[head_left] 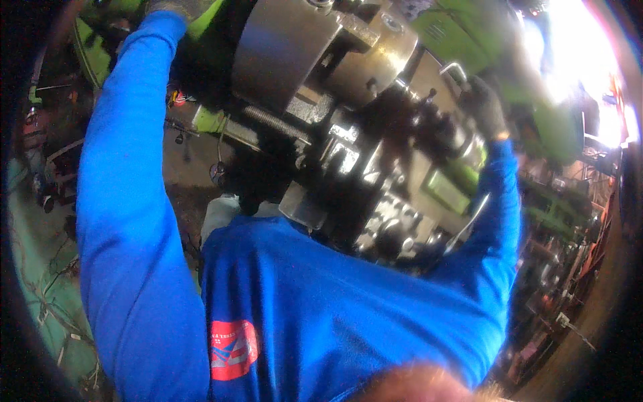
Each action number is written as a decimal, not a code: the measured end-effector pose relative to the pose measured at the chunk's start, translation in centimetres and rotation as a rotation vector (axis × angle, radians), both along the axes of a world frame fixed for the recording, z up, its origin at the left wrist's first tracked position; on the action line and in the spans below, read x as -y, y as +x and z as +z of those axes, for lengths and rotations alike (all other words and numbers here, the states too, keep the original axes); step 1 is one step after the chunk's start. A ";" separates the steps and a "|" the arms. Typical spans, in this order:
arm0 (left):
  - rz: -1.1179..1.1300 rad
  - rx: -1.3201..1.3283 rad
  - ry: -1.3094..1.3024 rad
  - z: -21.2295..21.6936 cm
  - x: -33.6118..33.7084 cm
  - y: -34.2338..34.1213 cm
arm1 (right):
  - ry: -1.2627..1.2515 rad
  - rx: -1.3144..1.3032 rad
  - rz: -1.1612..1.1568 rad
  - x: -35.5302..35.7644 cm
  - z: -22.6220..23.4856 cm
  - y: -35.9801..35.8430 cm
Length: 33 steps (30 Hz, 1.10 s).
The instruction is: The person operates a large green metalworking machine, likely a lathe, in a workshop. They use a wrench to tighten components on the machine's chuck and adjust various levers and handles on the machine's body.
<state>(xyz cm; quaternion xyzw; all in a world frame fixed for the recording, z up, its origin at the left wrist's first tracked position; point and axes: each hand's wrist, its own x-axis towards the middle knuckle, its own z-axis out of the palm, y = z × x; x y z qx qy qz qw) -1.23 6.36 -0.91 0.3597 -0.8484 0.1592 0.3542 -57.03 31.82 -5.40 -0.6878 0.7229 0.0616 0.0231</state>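
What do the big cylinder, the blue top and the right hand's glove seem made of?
Big cylinder: metal, likely steel, smooth, with a soft sheen.
Blue top: probably knit fabric, matte, softly folded.
Glove on the right hand: dark, matte, perhaps fabric; blur hides texture.

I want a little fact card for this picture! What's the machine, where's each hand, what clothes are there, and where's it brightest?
Machine: lathe, metal and green
Big round part: grey chuck, beside a shiny round metal piece
Left hand: gloved, cut off by the top edge; grip hidden
Right hand: gloved, at a bent metal handle; grip unclear
Clothes: blue long-sleeved top, red patch
Brightest: upper right
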 end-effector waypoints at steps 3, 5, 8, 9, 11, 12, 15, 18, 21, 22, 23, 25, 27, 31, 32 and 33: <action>0.036 0.028 -0.032 0.2 -0.5 0.2 | 0.066 -0.045 -0.084 2.0 -1.7 -2.1; 0.031 0.010 -0.012 0.4 -0.6 -0.1 | 0.132 -0.138 -0.034 1.8 -3.3 -4.0; 0.014 -0.003 0.024 0.3 -0.3 -0.4 | 0.133 0.038 0.170 1.5 -5.2 -6.6; 0.013 -0.002 0.036 0.2 -0.1 -0.4 | 0.137 0.094 0.120 1.6 -5.4 -6.7; 0.001 -0.009 0.009 -0.1 0.0 -0.1 | 0.176 0.166 0.007 1.9 -5.2 -6.0; -0.001 -0.014 -0.007 -0.3 0.0 0.2 | 0.209 0.178 -0.051 2.4 -3.8 -3.6; -0.016 -0.012 -0.065 -0.3 -0.1 0.2 | 0.319 0.066 -0.099 3.3 -0.5 -0.4; -0.008 -0.016 -0.031 -0.1 -0.1 -0.1 | 0.300 -0.008 0.072 3.7 -0.8 -1.8; 0.029 -0.010 0.028 0.2 -0.8 -0.3 | 0.330 0.009 -0.025 4.3 1.3 0.8; 0.009 -0.017 -0.008 0.0 -0.7 -0.2 | 0.338 -0.008 -0.022 4.6 1.4 0.9; -0.010 -0.023 -0.044 -0.2 -0.4 0.1 | 0.346 -0.024 -0.017 4.7 1.5 1.0; -0.017 -0.028 -0.064 -0.4 -0.5 0.4 | 0.363 -0.049 0.023 5.2 3.2 3.4; -0.027 -0.042 -0.035 -0.3 -0.2 -0.2 | 0.398 -0.065 0.056 4.9 3.3 2.9; -0.025 -0.028 -0.001 0.0 -0.4 0.0 | 0.422 -0.043 0.018 5.5 2.5 2.0; -0.011 -0.046 0.011 0.0 -0.7 -0.2 | 0.408 -0.029 -0.037 5.3 3.0 3.1; 0.002 -0.064 0.020 0.1 -0.8 -0.3 | 0.385 -0.047 -0.033 5.0 3.2 3.3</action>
